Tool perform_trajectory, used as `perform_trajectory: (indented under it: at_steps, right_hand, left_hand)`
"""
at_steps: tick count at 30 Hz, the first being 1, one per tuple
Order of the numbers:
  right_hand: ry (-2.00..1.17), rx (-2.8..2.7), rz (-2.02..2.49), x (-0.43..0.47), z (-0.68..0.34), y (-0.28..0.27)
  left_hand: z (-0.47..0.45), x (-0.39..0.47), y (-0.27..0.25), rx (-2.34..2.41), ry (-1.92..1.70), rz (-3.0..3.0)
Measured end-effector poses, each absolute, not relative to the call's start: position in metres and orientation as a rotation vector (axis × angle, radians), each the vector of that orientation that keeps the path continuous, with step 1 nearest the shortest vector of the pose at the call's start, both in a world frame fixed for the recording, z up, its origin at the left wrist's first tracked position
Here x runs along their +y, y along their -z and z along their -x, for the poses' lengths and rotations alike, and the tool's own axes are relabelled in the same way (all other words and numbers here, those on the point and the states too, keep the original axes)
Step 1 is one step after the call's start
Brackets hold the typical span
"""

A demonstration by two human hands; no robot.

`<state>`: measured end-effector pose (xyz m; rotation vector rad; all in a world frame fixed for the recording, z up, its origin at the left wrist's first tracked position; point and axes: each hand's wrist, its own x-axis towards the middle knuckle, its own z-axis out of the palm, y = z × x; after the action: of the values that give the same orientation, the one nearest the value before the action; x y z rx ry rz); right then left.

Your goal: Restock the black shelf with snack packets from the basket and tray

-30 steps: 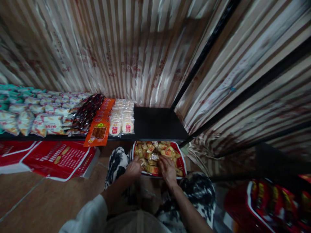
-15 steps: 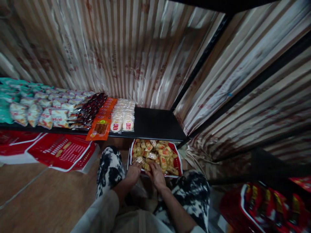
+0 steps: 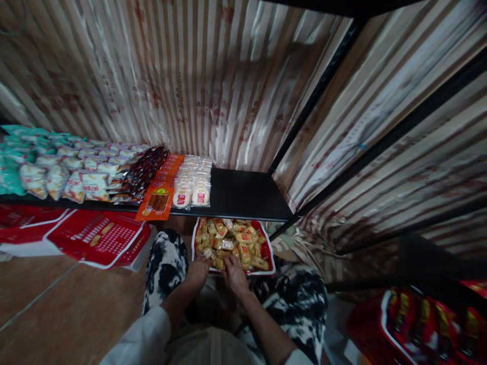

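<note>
A red box with a white rim [image 3: 271,253] stands low between my knees, below the shelf front. It is full of small snacks in clear and yellow wrappers [image 3: 243,238]. At its near left side my left hand [image 3: 198,272] has its fingers bent over the rim, the tips against a wrapped snack. My right hand [image 3: 235,275] is closed over the near rim a little further right, fingertips among the snacks. The undersides of both hands are hidden.
A black shelf [image 3: 247,192] above the box bears white round crackers [image 3: 191,187], an orange packet [image 3: 158,195], dark packets [image 3: 146,172] and white and green bags [image 3: 57,175]. Red cartons [image 3: 102,238] lie at left. A red container [image 3: 369,324] of packets stands at right. Black posts rise nearby.
The red box has shifted a little to the left relative to the shelf. Both my hands have moved left along with it, and the snacks inside keep their arrangement.
</note>
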<state>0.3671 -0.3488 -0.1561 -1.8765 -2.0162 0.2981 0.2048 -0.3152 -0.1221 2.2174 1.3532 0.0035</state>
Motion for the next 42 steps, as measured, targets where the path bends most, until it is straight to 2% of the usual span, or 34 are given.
perform_trajectory:
  at_steps: [6,12,16,20,29,35,42]
  right_hand:
    - [-0.37,-1.925,1.766,-0.333,-0.387,0.136]
    - [0.0,-1.674,1.947,-0.29,-0.436,0.128]
    - [-0.117,-1.638,2.096,-0.275,-0.455,0.144]
    - [-0.18,-1.669,2.052,-0.28,-0.457,0.157]
    - [-0.105,-1.659,1.977,-0.299,-0.456,0.137]
    - [-0.101,-1.797,1.78,-0.3,-0.449,0.111]
    - [-0.127,-1.927,1.577,-0.295,-0.423,0.079]
  left_hand:
    - [-0.193,-0.317,0.126,1.312,0.089,-2.317]
    - [-0.186,-0.317,0.124,1.247,0.047,-2.332]
    - [-0.186,-0.317,0.123,1.238,0.042,-2.333]
    - [-0.188,-0.318,0.123,1.253,0.037,-2.32]
    - [-0.193,-0.329,0.11,1.295,0.012,-2.308]
    - [-0.199,-0.333,0.099,1.379,-0.186,-2.212]
    - [-0.223,-0.294,0.074,1.4,-0.674,-1.58]
